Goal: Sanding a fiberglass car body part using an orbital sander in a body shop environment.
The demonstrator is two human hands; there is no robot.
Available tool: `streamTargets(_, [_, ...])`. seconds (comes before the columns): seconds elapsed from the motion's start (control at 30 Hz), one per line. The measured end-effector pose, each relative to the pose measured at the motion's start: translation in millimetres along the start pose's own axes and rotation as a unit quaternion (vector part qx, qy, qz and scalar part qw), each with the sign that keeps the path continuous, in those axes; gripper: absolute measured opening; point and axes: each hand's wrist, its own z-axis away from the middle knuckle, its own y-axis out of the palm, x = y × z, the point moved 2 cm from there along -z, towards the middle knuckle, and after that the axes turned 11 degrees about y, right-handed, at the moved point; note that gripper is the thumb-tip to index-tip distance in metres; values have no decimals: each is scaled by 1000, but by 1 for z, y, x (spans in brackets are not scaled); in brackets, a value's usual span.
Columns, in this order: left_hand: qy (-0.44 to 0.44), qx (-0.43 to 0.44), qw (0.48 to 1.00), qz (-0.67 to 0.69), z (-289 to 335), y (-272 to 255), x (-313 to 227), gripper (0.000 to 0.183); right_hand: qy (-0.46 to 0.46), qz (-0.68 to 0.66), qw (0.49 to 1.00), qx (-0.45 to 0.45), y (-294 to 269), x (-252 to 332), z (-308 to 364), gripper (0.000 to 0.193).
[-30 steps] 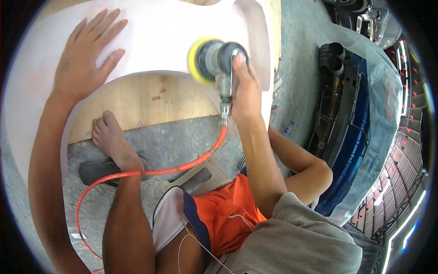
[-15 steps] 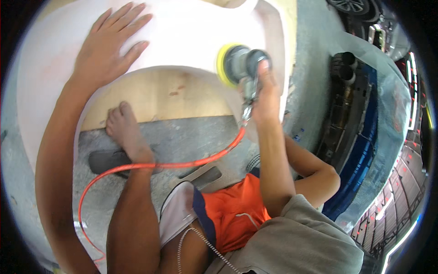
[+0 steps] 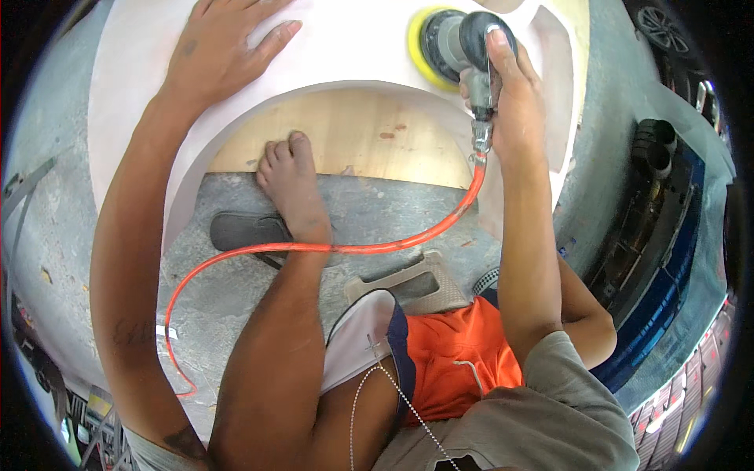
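My right hand (image 3: pixel 509 94) grips a grey air sander (image 3: pixel 455 45) with a yellow round pad, pressed on a large white curved panel (image 3: pixel 369 47) at the top of the view. An orange air hose (image 3: pixel 330 248) runs from the sander's handle down across my leg to the left. My left hand (image 3: pixel 216 51) lies flat, fingers spread, on the panel's upper left. My bare foot (image 3: pixel 290 184) rests on a plywood board (image 3: pixel 377 137) under the panel's arch.
A dark sandal (image 3: pixel 239 231) and a tan sandal (image 3: pixel 408 286) lie on the grey concrete floor (image 3: pixel 228 298). A blue car body with exhaust pipes (image 3: pixel 656 149) stands at the right. A strap (image 3: pixel 23 192) lies at the left.
The sander and my right hand have moved rightward and farther away along the panel's arch. My left hand stayed flat on the panel.
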Motion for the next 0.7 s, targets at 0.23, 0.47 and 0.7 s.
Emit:
streamTargets(0.23, [-42, -8, 998, -46, 15, 1, 37, 50, -3, -31, 988, 154, 62, 25, -12, 46])
streamTargets(0.47, [-142, -58, 981, -121, 51, -10, 113, 49, -51, 60, 981, 176, 117, 40, 14, 43])
streamTargets(0.7, [-93, -107, 983, -120, 63, -12, 137, 46, -62, 144, 962, 225, 159, 52, 24, 45])
